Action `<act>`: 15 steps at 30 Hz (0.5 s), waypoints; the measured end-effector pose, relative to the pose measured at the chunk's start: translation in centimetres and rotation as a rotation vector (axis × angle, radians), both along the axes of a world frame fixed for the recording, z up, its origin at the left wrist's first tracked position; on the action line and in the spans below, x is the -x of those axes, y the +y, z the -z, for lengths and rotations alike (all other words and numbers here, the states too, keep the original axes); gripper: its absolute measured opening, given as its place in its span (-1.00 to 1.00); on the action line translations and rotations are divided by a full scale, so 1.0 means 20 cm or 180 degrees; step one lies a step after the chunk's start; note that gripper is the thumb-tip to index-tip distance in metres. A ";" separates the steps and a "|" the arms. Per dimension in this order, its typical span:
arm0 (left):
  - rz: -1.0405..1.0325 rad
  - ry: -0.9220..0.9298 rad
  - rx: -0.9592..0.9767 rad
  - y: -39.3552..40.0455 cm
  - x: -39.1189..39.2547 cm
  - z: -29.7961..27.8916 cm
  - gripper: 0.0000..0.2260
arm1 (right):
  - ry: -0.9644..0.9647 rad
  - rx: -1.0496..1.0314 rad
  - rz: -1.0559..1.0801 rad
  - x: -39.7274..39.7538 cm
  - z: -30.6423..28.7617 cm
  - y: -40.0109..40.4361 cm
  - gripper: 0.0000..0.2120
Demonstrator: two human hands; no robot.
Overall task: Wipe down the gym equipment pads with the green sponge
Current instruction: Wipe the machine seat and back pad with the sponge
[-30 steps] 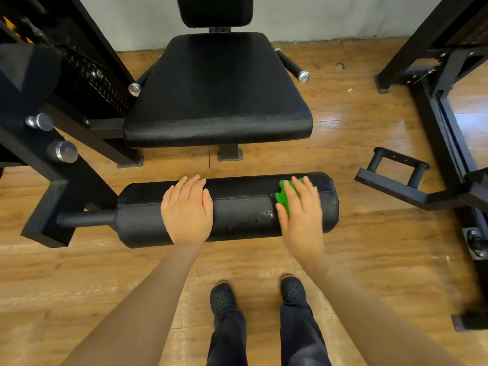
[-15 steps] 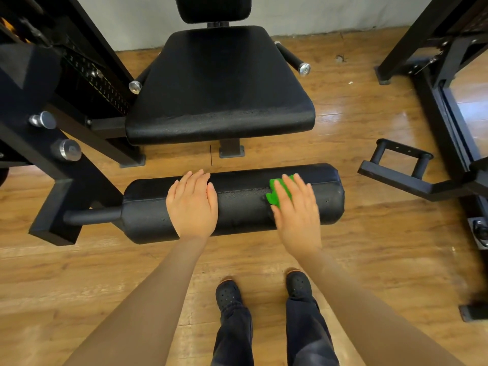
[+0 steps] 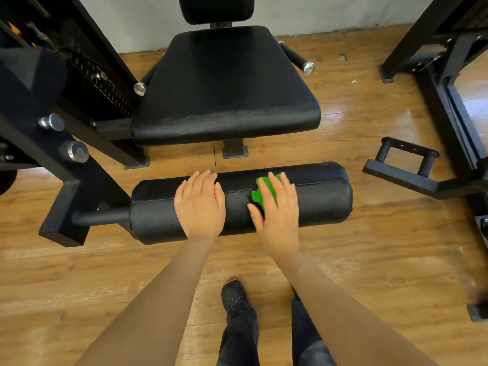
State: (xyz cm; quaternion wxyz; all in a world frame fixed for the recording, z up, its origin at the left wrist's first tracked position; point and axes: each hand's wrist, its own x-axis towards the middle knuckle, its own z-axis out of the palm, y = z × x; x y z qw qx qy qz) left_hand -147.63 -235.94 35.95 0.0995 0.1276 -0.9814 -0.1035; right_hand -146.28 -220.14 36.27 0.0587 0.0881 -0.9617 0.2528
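Your right hand (image 3: 276, 210) presses the green sponge (image 3: 261, 192) flat under straight fingers onto the top of the roller pad (image 3: 317, 196); your left hand (image 3: 199, 206) rests open-palmed on the same pad, bracing it. For an even wipe, keep the palm's weight over the sponge and run overlapping strokes along the pad's length, then round its curve. Beyond it, the seat pad (image 3: 224, 96) appears unwiped. Black steel frames (image 3: 433, 62) flank a glossy wooden floor (image 3: 369, 260).
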 end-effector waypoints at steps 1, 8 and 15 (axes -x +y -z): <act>0.0014 0.0009 -0.0003 0.00 0.00 0.00 -0.60 | 0.0015 -0.0050 -0.0047 0.01 0.01 -0.01 -0.54; 0.0048 -0.0017 -0.0033 -0.01 0.00 -0.01 -0.61 | 0.0057 -0.0417 -0.0507 0.07 -0.01 0.19 -0.53; 0.0209 -0.0119 -0.0191 -0.03 -0.02 -0.03 -0.68 | -0.0015 -0.0125 -0.0027 0.10 -0.02 0.44 -0.57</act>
